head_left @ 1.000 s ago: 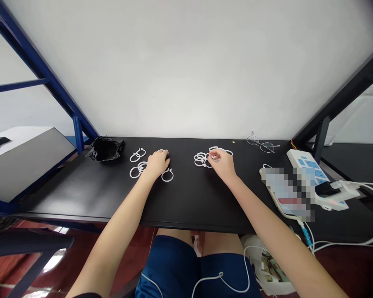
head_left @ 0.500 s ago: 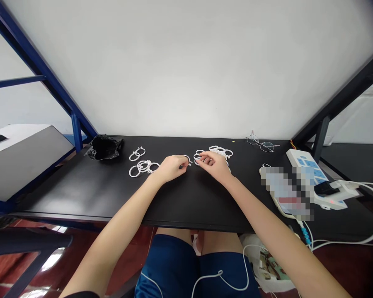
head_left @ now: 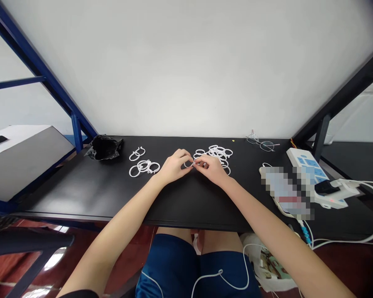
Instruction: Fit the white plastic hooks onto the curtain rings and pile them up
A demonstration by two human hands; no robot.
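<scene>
Pinching one white ring at mid-table, between the left cluster and the right pile. Likely light, smooth plastic, springy rather than fragile; best held near the clasp ends. Left hand: thumb and fingers narrowly closed on the ring. Right hand: fingertips together at its right side; firmness of hold cannot be told.

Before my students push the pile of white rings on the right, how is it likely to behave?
The pile of white rings would probably shift as a tangle, since several overlap. Each looks light, judging by its thin band, and fairly stiff, as most keep a round shape. Lying low on the black table, they should slide rather than roll.
</scene>
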